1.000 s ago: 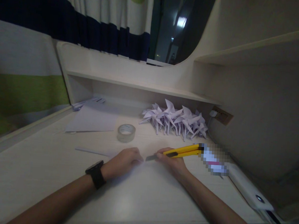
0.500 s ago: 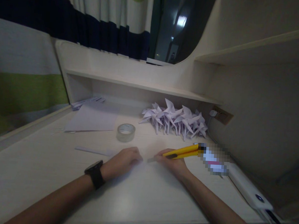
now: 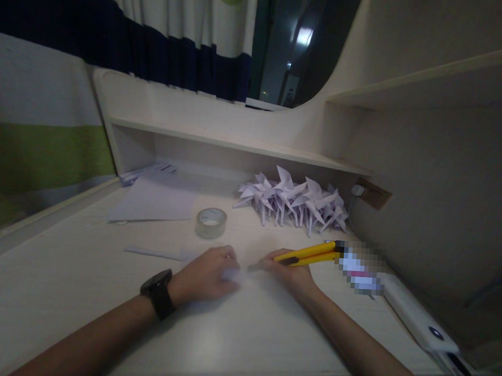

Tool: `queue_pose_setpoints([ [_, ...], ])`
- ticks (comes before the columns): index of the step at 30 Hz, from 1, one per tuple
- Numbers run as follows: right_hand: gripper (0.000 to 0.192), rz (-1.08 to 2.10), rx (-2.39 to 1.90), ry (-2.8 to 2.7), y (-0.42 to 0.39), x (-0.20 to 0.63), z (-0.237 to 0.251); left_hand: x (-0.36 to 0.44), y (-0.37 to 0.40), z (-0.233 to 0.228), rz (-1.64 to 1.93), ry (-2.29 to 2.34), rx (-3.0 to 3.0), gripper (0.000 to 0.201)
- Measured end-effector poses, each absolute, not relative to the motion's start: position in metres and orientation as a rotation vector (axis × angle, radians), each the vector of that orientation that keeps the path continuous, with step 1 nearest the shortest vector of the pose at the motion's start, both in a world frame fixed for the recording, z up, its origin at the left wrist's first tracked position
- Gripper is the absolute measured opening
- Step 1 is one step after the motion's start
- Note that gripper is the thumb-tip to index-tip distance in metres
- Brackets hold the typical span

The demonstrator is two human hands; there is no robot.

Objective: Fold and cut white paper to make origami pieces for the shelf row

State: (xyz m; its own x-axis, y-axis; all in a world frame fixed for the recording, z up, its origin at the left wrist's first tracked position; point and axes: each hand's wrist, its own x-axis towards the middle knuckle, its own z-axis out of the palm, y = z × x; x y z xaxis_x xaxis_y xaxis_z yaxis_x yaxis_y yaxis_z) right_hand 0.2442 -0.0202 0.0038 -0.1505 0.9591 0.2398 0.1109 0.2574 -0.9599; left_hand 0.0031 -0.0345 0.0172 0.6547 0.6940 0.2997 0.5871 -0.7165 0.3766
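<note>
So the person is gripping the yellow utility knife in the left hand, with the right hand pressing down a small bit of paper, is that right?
Not quite: the hands are swapped. The head view shows the yellow utility knife in the right hand, while the left hand, the one with the wristwatch, presses the small bit of paper.

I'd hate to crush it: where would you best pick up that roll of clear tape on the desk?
Grip the tape roll across its outer wall, coming from straight above. It lies flat with its hole facing up, standing apart from the sheet of paper and both hands.
</note>
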Motion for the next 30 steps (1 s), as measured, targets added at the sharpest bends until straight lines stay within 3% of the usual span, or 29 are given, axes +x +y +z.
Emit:
queue_pose_setpoints([
  [30,0.024,1.356,-0.867,-1.255,-0.0217,0.2385,0.0044,0.0022,-0.0406,0.0260,0.543,0.936,2.719,0.031],
])
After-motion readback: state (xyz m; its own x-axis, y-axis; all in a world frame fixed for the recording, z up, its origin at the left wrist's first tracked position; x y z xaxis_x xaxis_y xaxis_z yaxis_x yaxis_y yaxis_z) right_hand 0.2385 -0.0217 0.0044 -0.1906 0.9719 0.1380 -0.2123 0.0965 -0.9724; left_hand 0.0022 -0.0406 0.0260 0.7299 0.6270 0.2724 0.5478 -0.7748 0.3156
